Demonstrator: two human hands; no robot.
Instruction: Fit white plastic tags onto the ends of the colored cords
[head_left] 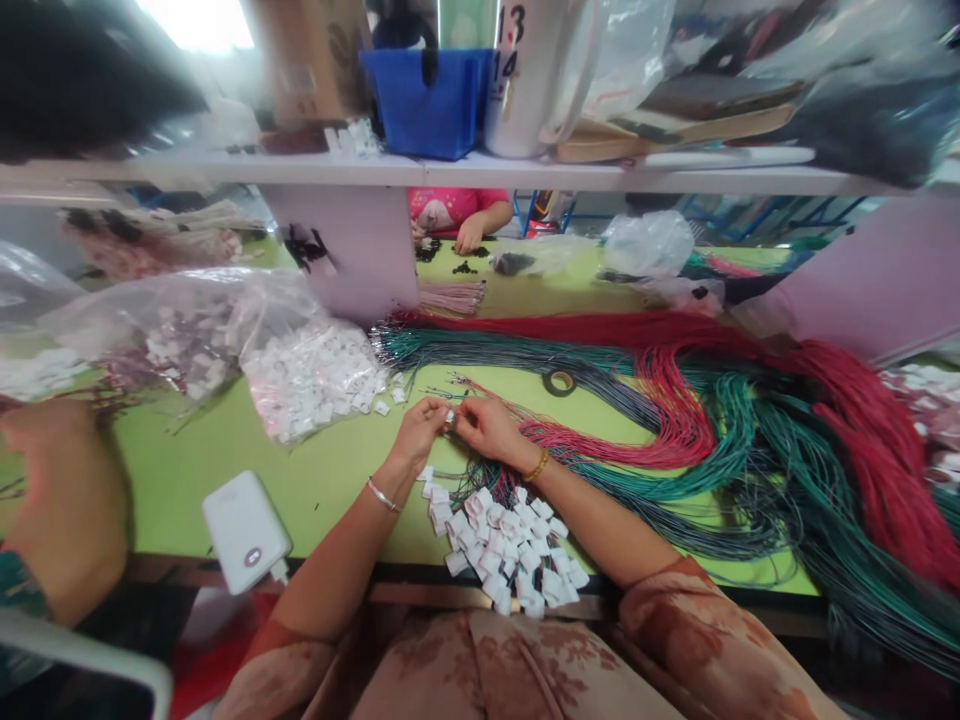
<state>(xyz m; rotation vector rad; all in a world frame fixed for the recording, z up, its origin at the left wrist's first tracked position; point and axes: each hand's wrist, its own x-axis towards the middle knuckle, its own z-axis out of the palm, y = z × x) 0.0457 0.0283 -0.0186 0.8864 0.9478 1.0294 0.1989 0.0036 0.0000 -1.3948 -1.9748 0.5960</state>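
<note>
My left hand pinches a small white plastic connector over the green table. Right beside it, my right hand has its fingers closed at the connector, seemingly on a thin wire end too small to make out clearly. Below both hands lies a pile of white connectors with wires attached, reaching the table's front edge. Red wires and green wires run in loose bundles from near my right hand to the right. A clear bag of white connectors lies open left of my hands.
A white power bank with a cable sits at the front left edge. A roll of black tape rests among the wires. Overhead runs a shelf with a blue bin. Another person's arm is at left; another person's hand shows opposite.
</note>
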